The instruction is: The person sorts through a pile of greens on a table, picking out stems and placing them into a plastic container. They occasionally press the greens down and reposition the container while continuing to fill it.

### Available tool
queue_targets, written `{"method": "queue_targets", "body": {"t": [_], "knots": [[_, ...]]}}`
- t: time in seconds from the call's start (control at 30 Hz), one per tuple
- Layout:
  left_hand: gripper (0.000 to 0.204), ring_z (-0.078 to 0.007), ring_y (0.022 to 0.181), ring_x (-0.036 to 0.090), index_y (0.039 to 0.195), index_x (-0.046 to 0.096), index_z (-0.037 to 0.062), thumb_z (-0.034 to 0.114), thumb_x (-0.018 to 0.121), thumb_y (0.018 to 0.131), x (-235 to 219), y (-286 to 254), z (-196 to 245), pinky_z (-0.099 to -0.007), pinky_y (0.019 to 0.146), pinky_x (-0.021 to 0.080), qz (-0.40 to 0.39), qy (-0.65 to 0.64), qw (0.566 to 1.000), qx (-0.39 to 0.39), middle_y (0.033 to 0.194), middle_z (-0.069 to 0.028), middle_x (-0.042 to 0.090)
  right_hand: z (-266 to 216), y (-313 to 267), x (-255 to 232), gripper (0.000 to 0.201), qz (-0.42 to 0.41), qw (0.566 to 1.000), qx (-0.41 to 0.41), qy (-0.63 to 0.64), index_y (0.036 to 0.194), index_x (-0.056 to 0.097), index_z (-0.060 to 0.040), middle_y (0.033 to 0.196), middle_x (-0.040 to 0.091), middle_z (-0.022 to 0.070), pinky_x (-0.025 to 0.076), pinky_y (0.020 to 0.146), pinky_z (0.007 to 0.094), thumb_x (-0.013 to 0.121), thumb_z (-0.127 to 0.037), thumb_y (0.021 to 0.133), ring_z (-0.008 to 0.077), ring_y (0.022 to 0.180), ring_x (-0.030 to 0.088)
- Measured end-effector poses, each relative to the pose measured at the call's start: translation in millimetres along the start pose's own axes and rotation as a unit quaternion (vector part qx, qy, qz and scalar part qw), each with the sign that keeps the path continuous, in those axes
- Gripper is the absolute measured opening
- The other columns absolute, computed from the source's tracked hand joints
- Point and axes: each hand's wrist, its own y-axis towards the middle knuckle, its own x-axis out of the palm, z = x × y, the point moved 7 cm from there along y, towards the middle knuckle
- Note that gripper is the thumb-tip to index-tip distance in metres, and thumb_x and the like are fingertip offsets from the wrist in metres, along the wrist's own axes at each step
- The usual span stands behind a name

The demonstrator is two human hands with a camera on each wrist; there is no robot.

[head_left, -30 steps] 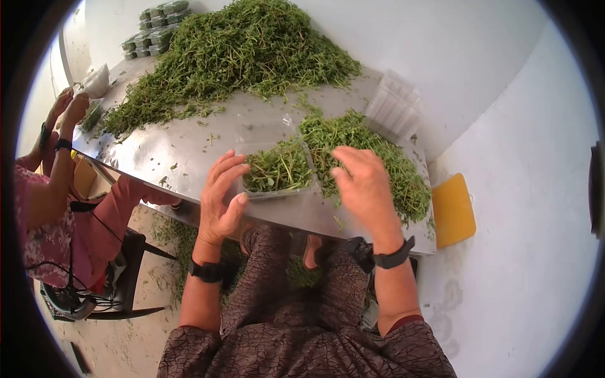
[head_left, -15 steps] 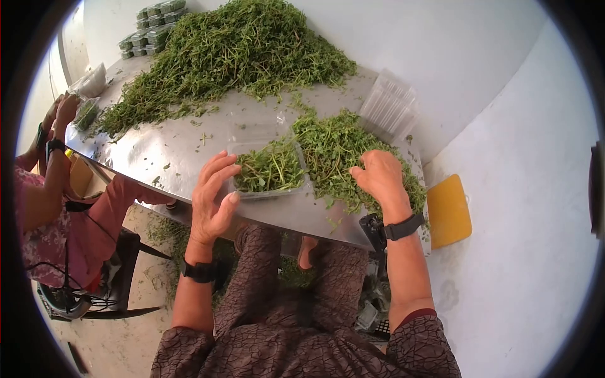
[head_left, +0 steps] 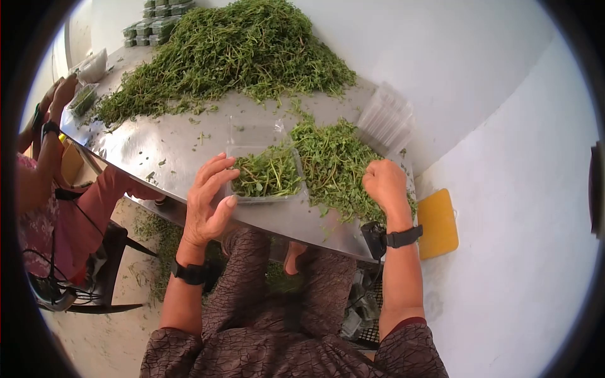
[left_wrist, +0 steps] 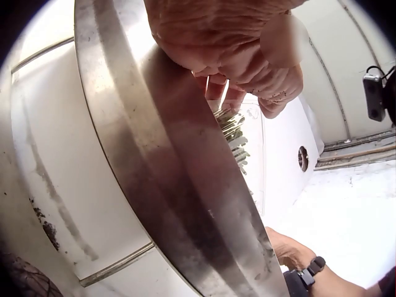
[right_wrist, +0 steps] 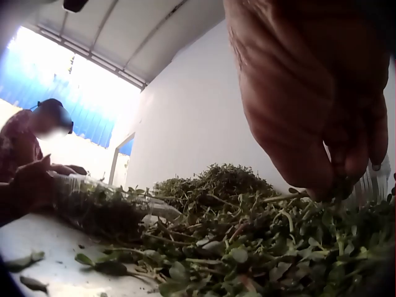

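Observation:
A clear plastic box (head_left: 301,189) near the table's front edge holds leafy green sprigs (head_left: 268,173), its lid (head_left: 255,131) folded back. My left hand (head_left: 208,200) stays at the box's left side, thumb apart and fingers loosely extended, fingertips right at the rim. Right of the box spreads a low pile of the same sprigs (head_left: 334,160). Over this pile's right side my right hand (head_left: 386,184) reaches down with curled fingers. In the right wrist view, its fingertips (right_wrist: 318,193) pinch into the stems at the top of the pile.
A large heap of greens (head_left: 246,53) covers the back of the metal table (head_left: 176,132). Stacked empty boxes (head_left: 387,120) lean at the right, by the wall. Filled packs (head_left: 151,28) stand at the back left. A yellow board (head_left: 439,223) stands right of the table. Another person (head_left: 50,208) works at the left.
My right hand has moved right, away from the box, and down onto the loose pile, its fingers closing together. The left hand has stayed beside the box. The head view has shifted a little.

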Motion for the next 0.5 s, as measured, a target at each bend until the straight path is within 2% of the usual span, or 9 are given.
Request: {"method": "queue_targets", "body": {"t": [0.13, 0.2, 0.33, 0.4, 0.43, 0.5], "knots": [[0.043, -0.0388, 0.128, 0.047, 0.111, 0.064, 0.0003, 0.03, 0.06, 0.08, 0, 1, 1, -0.0476, 0.107, 0.036, -0.004, -0.004, 1.0, -0.011, 0.128, -0.0179, 0.058, -2, -4, -22, 0.011, 0.0, 0.997, 0.043, 0.059, 0.061, 0.056, 0.0, 0.058, 0.053, 0.0196, 0.045, 0.058, 0.0437, 0.058, -0.007, 0.07, 0.0376, 0.058, 0.055], [0.043, -0.0388, 0.128, 0.047, 0.11, 0.064, 0.0002, 0.029, 0.06, 0.079, 0, 0, 0, -0.0476, 0.107, 0.036, -0.002, -0.01, 1.0, -0.019, 0.128, -0.018, 0.058, 3, -6, -28, 0.01, 0.013, 0.987, 0.074, 0.139, 0.065, 0.057, -0.0001, 0.058, 0.054, 0.0179, 0.044, 0.058, 0.0425, 0.059, -0.008, 0.071, 0.0357, 0.056, 0.054], [0.042, -0.0389, 0.128, 0.047, 0.11, 0.065, 0.0002, 0.027, 0.06, 0.078, 0, -1, 0, -0.0471, 0.106, 0.037, -0.002, -0.006, 1.0, -0.014, 0.128, -0.0182, 0.058, 7, -8, -29, 0.009, 0.018, 0.99, 0.073, 0.121, 0.069, 0.06, -0.0002, 0.059, 0.055, 0.0167, 0.044, 0.056, 0.0392, 0.061, -0.008, 0.072, 0.0296, 0.053, 0.054], [0.042, -0.0389, 0.128, 0.047, 0.11, 0.065, 0.0002, 0.026, 0.06, 0.078, -2, 2, 1, -0.0469, 0.106, 0.038, -0.004, -0.001, 1.0, -0.017, 0.127, -0.0182, 0.058, 2, -11, -40, 0.007, 0.083, 0.977, 0.041, 0.194, 0.073, 0.063, -0.0001, 0.059, 0.057, 0.0151, 0.042, 0.053, 0.0353, 0.063, -0.007, 0.074, 0.0232, 0.051, 0.054], [0.042, -0.0387, 0.128, 0.048, 0.11, 0.065, 0.0001, 0.026, 0.06, 0.077, -2, 2, 2, -0.047, 0.106, 0.038, 0.0, -0.006, 1.0, -0.018, 0.127, -0.0181, 0.059, -3, -10, -45, 0.007, 0.078, 0.977, 0.041, 0.195, 0.073, 0.063, -0.0001, 0.059, 0.057, 0.0151, 0.042, 0.053, 0.0353, 0.063, -0.007, 0.074, 0.0232, 0.051, 0.054], [0.041, -0.0386, 0.128, 0.048, 0.109, 0.065, 0.0, 0.026, 0.06, 0.077, -1, 0, 3, -0.0471, 0.106, 0.038, 0.0, -0.014, 1.0, -0.02, 0.126, -0.018, 0.059, -5, -9, -54, 0.009, 0.044, 0.961, 0.103, 0.251, 0.078, 0.061, 0.0045, 0.059, 0.053, 0.0024, 0.038, 0.052, 0.0285, 0.064, -0.004, 0.079, 0.0071, 0.056, 0.045]]}}
